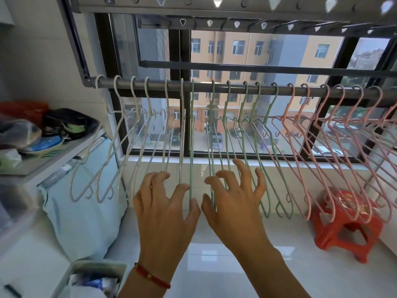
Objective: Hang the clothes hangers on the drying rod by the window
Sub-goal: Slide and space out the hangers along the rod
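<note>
A: Which step is in hand here?

B: I judge it is the last tidying. The hangers already hang on the drying rod [214, 88] by the window [247, 57]: white hangers [120, 134] at left, green hangers [242, 130] in the middle, pink hangers [335, 143] at right. Both hands are low on the middle ones.

A: How are the fingers?

B: The left hand [165, 203] has fingers spread and bent a little; its tips touch the lower bars where white meets green. The right hand [234, 198] is also spread, its fingers resting among the green bars. Neither hand closes around a hanger.

A: What does the next move ask for?

B: Probably to push the hangers sideways so the gaps are even, gently, because they swing and tangle easily.

A: And the room?

B: A pale glossy floor [225, 265], a red stool [348, 224] at right, a light blue bag [86, 211] and a shelf [53, 155] with mixed things at left. A second rail with holes [236, 3] runs above.
</note>
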Available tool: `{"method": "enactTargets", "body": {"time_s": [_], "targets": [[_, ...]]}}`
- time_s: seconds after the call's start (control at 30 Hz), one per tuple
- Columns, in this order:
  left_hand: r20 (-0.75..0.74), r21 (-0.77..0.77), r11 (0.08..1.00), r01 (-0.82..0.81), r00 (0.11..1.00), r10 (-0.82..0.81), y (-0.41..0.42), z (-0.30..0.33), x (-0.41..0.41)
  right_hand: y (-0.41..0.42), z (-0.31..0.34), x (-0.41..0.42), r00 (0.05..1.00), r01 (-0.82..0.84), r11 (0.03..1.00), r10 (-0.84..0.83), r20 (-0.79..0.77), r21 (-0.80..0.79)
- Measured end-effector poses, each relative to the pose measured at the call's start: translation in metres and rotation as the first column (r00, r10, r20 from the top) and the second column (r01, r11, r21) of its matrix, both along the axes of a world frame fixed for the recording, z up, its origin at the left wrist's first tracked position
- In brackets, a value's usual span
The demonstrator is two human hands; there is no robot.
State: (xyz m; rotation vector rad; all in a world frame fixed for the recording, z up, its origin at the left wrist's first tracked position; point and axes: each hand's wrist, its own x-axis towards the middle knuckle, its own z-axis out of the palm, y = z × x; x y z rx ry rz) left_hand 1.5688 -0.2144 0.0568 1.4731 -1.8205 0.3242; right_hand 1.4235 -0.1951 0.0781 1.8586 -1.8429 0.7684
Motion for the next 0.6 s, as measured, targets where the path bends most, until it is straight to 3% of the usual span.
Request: {"method": "enactTargets", "body": {"time_s": [0.6], "targets": [[-0.026,-0.084,0.996,0.044,0.999,-0.046,0.0049,0.0013,0.0079,0.0036,0.0034,-0.0012,0.998,-0.024,0.998,0.027,0.061,-0.050]]}}
